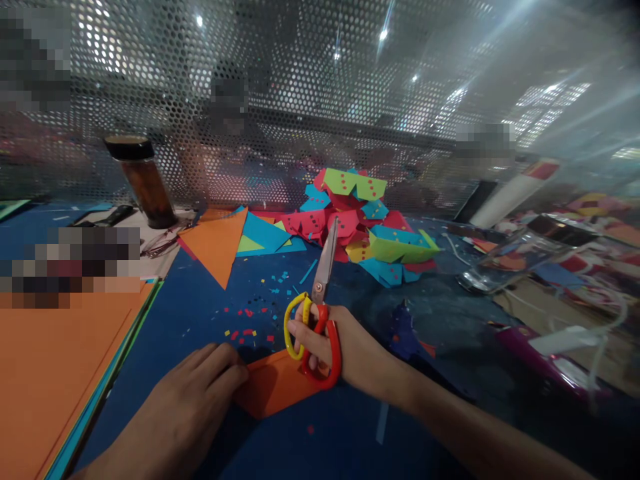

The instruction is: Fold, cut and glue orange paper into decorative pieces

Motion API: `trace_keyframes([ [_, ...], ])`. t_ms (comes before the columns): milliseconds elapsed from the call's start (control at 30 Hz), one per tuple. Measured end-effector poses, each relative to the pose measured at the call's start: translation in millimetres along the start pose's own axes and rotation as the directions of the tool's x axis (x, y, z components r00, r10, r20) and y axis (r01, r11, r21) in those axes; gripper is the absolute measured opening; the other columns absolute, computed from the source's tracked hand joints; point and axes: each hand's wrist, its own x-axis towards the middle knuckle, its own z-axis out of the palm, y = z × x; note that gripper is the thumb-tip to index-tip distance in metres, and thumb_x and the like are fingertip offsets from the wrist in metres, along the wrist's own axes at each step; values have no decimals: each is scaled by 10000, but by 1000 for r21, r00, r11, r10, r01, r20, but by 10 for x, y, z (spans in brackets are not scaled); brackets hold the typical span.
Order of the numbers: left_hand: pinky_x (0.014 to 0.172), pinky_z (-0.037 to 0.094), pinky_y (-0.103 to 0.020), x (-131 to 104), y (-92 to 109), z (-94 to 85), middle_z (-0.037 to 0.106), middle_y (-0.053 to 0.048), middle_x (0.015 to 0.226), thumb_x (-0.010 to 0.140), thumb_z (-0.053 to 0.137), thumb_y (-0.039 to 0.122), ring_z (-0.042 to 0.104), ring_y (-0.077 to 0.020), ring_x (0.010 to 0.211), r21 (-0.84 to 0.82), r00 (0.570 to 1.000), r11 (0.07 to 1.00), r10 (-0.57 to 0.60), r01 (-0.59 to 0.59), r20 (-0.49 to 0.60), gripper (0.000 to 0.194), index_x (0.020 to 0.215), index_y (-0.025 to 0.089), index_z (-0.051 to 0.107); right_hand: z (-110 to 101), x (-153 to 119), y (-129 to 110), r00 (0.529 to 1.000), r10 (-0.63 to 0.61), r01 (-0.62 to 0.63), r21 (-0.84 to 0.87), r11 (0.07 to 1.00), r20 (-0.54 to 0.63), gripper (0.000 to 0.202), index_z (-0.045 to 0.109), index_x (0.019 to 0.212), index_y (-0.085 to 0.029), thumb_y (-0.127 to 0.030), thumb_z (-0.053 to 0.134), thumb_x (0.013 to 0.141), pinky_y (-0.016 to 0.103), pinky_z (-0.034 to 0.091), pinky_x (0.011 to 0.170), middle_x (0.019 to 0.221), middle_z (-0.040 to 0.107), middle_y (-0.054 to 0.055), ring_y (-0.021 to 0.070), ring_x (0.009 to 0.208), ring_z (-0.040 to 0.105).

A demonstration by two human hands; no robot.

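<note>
My right hand (345, 347) is closed around a pair of scissors (320, 287) with one yellow and one red handle loop. The blades point away from me, lying almost together, with no paper between them. Below the scissors a folded orange paper (275, 390) rests on the blue table, its right end partly covered by the handles. At its left end the curled fingers of my left hand (195, 393) grip the edge; the thumb side touches the paper. Small red, blue and yellow paper bits (247, 313) lie scattered beyond both hands.
A pile of cut, folded colored papers (345, 227) stands at the back. Left of it lie paper triangles (217, 240) and a dark-lidded bottle (145, 180). An orange sheet stack (60, 373) is at the left. A clear bottle (520, 257) and a purple object (545, 363) are right.
</note>
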Motion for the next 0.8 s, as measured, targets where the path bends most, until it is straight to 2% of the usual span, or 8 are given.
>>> trace_keyframes([
  [233, 639, 478, -293, -12, -10, 10, 618, -29, 834, 1011, 305, 138, 584, -182, 708, 1, 1000, 1000, 3, -3, 13, 315, 882, 212, 583, -77, 0, 15, 998, -63, 64, -93, 994, 16, 308, 499, 708, -189, -384, 567, 937, 209, 447, 525, 610, 532, -33, 102, 550, 548],
  [400, 647, 482, -293, -48, -38, 34, 624, -32, 861, 1010, 306, 137, 591, -182, 725, 2, 999, 1000, -17, 17, 32, 309, 922, 211, 593, -129, -1, -26, 1000, -28, 30, -135, 990, 14, 313, 492, 706, -190, -391, 573, 932, 211, 430, 508, 616, 563, -26, 100, 527, 544],
  [600, 624, 487, -286, -26, -27, 16, 628, -32, 844, 1026, 304, 177, 594, -179, 710, -14, 1000, 1000, 7, -7, -1, 323, 908, 210, 603, -214, 2, -39, 1000, -5, 9, -188, 982, 24, 274, 553, 772, -182, -404, 571, 931, 215, 442, 506, 657, 603, -6, 107, 542, 569],
  [800, 615, 492, -279, -11, -12, -4, 631, -24, 813, 996, 344, 138, 595, -174, 687, -20, 1000, 1000, 2, -2, 2, 304, 880, 213, 614, -309, 0, -31, 999, -28, 32, -333, 942, 15, 292, 576, 725, -186, -367, 529, 949, 229, 435, 516, 615, 618, 2, 111, 526, 550],
])
